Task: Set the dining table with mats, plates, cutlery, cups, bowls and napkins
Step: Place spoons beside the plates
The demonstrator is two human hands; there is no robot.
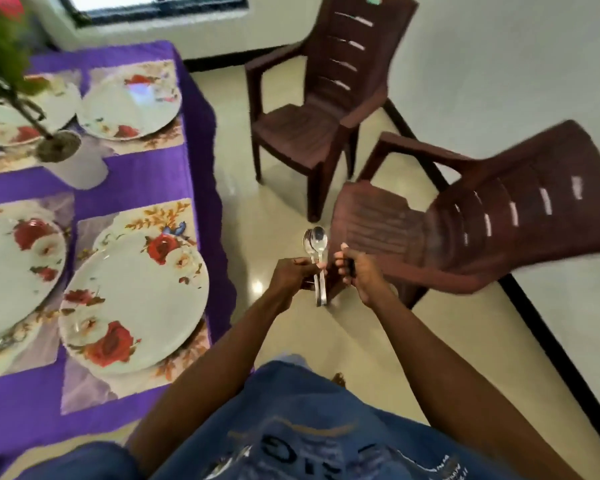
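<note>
Step in hand: I'm on the cutlery now, standing off the table's right edge with the bundle held out over the floor.
Left hand: my left hand [293,271] is wrapped round the handles of a small bundle of shiny steel spoons [315,251], bowls pointing up and away from me.
Right hand: my right hand [355,270] sits just beside the bundle, fingers curled; something dark shows inside them, but I cannot tell what it is, nor whether it holds anything.
Where the spoons are: in the air between the purple-clothed table [146,181] and the nearer brown plastic chair [465,220], touching neither.
How to do it well: my judgement is to peel off one spoon at a time with the right hand, keep the rest pinched low on the handles so they don't fan out, and lay each one on the mat beside a plate, not on it.
Nearest target: the round white plate with red roses [132,299] on its floral place mat [174,216]; bare mat shows along its right side.
Spoon count: two bowls clear, maybe a third behind; blur hides it.
Plate count: four, each on a mat.
Mat count: four.
Chair count: two, the farther brown plastic chair [319,109] by the wall.
Centre: one green plant in a white pot [73,161].
Cups, bowls, napkins: none in view.
</note>
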